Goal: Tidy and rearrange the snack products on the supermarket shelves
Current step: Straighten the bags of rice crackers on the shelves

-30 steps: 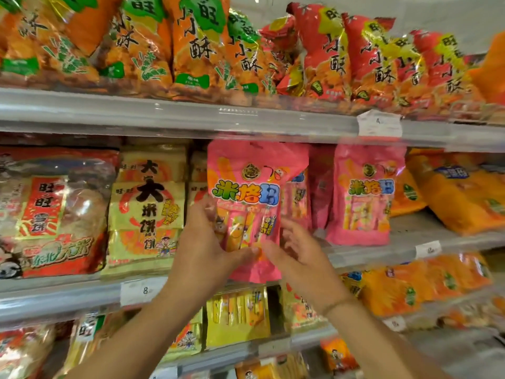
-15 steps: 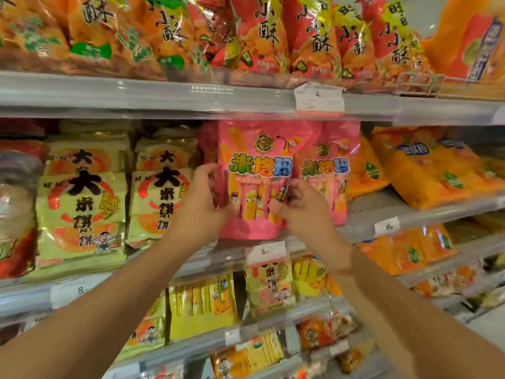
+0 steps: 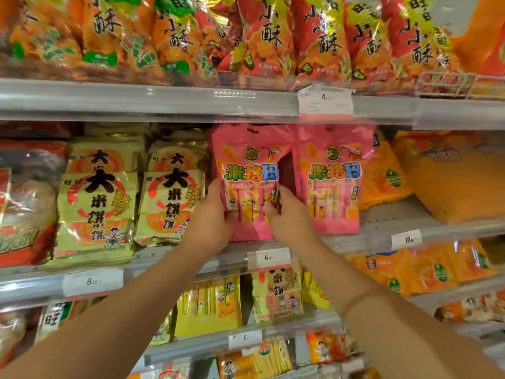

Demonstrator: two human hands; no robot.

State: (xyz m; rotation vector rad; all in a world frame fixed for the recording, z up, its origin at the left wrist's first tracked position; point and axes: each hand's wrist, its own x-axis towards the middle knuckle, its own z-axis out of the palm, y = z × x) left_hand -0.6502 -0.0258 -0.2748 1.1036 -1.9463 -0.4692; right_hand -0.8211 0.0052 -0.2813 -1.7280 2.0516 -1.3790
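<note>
A pink snack bag (image 3: pixel 250 170) stands upright on the middle shelf (image 3: pixel 382 231), its top just under the shelf above. My left hand (image 3: pixel 211 217) grips its left edge and my right hand (image 3: pixel 288 217) grips its lower right edge. A second pink bag (image 3: pixel 334 179) of the same kind stands just to the right, touching the first.
Two stacks of yellow rice-cracker bags (image 3: pixel 98 212) sit left of the pink bags; orange bags (image 3: pixel 451 176) lie to the right. Red and orange bags (image 3: pixel 273 36) crowd the upper shelf. Price tags (image 3: pixel 269 258) line the shelf rails. Lower shelves hold yellow packs (image 3: pixel 210 305).
Both hands have carried the pink bag up and back onto the middle shelf, beside the second pink bag. My view has shifted right and closer.
</note>
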